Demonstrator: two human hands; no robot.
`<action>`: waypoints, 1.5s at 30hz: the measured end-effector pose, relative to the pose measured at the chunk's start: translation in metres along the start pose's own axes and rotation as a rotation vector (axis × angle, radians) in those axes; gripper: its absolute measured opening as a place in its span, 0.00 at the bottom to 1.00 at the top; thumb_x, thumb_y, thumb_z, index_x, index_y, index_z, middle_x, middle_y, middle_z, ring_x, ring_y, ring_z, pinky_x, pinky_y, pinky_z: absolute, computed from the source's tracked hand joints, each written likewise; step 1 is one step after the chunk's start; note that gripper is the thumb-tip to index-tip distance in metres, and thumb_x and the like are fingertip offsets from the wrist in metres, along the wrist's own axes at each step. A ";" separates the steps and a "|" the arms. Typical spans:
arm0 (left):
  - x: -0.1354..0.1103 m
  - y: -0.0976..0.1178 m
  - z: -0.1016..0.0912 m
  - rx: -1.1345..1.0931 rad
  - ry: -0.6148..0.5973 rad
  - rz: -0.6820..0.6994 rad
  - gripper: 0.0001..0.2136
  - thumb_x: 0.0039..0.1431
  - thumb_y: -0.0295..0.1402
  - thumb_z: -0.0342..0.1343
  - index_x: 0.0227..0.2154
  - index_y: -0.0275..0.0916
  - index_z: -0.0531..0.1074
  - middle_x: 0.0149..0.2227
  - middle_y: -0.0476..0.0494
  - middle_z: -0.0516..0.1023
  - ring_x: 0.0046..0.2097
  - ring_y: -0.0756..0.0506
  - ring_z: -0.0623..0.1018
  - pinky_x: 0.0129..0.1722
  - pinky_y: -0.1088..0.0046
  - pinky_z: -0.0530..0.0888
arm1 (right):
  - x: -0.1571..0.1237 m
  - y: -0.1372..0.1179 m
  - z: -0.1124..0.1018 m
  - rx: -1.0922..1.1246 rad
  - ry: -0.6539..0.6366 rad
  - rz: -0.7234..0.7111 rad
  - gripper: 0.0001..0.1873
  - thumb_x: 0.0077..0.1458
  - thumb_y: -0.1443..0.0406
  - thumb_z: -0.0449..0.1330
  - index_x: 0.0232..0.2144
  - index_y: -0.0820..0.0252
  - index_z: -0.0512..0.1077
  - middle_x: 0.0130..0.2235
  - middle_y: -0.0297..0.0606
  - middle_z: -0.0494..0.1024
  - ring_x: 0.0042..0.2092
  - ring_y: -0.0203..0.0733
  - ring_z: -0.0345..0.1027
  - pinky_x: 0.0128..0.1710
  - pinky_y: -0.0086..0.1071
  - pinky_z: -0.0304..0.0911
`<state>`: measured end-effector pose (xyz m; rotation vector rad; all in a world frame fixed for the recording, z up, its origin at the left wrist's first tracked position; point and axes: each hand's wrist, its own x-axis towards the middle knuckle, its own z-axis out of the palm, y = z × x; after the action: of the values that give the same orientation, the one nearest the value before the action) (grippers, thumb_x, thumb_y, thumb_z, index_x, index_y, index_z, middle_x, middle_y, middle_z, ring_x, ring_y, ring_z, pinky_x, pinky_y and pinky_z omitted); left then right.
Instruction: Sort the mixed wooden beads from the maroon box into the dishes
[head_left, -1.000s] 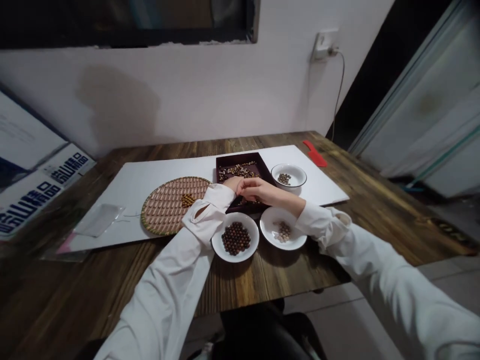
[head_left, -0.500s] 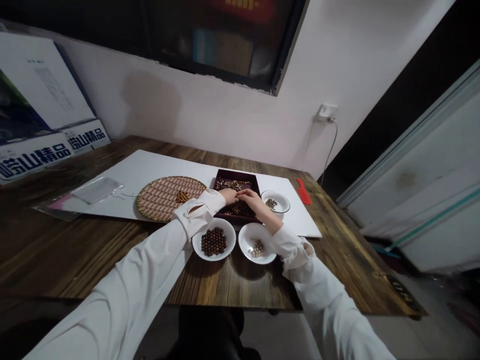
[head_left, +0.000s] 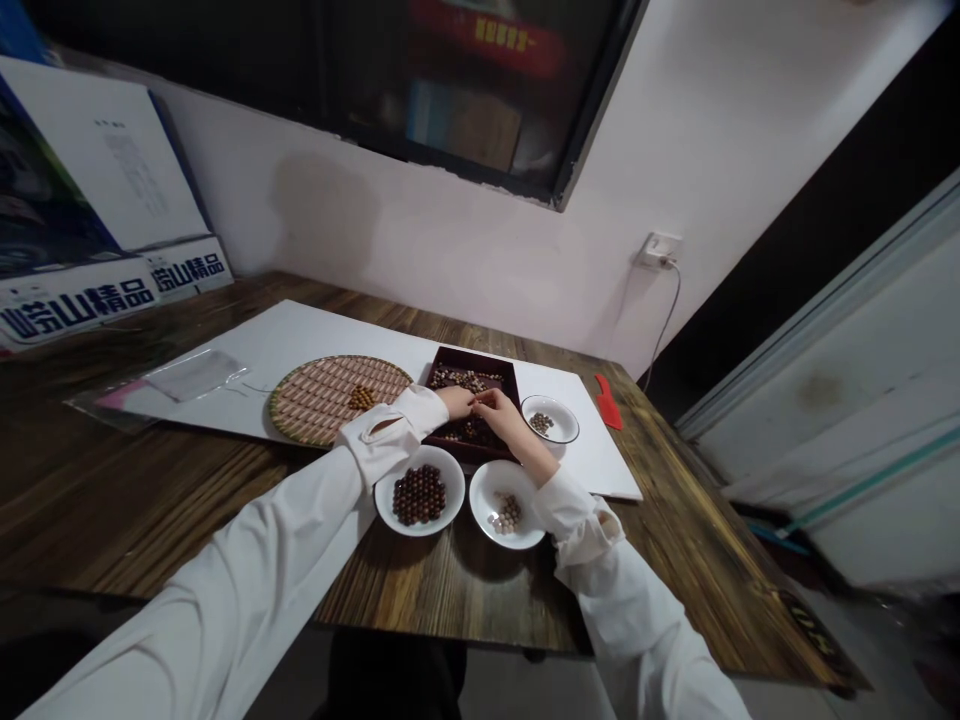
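Note:
My left hand [head_left: 456, 402] and my right hand [head_left: 501, 412] meet at the fingertips over a dark red box [head_left: 511, 378] of mixed beads [head_left: 459, 380]. Both hands look closed in a pinch; whatever is between the fingers is too small to make out. Below my left wrist stands a white bowl [head_left: 382, 497] of dark brown beads [head_left: 418, 494]. Beside it, under my right wrist, another white bowl [head_left: 484, 480] holds a few pale beads [head_left: 508, 514]. A third bowl [head_left: 568, 423], dark-rimmed, with grey-brown beads [head_left: 541, 423], sits right of the box.
A round woven tray [head_left: 307, 400] with yellow-brown beads [head_left: 361, 398] lies to the left, on a white board [head_left: 300, 325]. Further left is a clear plastic bag [head_left: 199, 375]. A red plastic tool [head_left: 608, 404] rests at the right on the wooden table [head_left: 450, 590].
The view has shifted slightly. My hands stay together over the box, with the right fingers drawn into a tighter pinch beside the left. The bowls and tray have not visibly moved on the table.

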<state>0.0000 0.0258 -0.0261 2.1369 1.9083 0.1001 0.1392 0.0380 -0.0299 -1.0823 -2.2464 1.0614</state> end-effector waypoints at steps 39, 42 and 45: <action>-0.012 0.006 -0.008 -0.044 0.035 -0.041 0.11 0.61 0.32 0.46 0.39 0.35 0.73 0.41 0.39 0.79 0.43 0.46 0.77 0.40 0.76 0.68 | -0.025 -0.035 -0.011 0.062 -0.570 -0.080 0.08 0.56 0.73 0.51 0.36 0.64 0.70 0.41 0.38 0.75 0.43 0.35 0.67 0.48 0.27 0.60; -0.011 0.006 -0.007 -0.011 0.052 -0.024 0.11 0.62 0.32 0.46 0.38 0.36 0.73 0.42 0.40 0.78 0.43 0.46 0.76 0.41 0.75 0.68 | -0.026 -0.036 -0.014 -0.028 -0.638 -0.159 0.11 0.58 0.69 0.52 0.42 0.65 0.70 0.46 0.40 0.74 0.48 0.37 0.65 0.52 0.28 0.58; -0.009 0.005 -0.005 -0.016 0.070 -0.011 0.11 0.61 0.32 0.47 0.38 0.36 0.73 0.40 0.40 0.79 0.42 0.46 0.77 0.41 0.75 0.68 | -0.026 -0.034 -0.013 -0.047 -0.659 -0.180 0.12 0.59 0.66 0.52 0.43 0.64 0.71 0.46 0.39 0.74 0.48 0.36 0.66 0.52 0.28 0.57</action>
<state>0.0030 0.0172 -0.0193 2.1393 1.9502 0.1895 0.1472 0.0093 0.0033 -0.5707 -2.8125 1.4424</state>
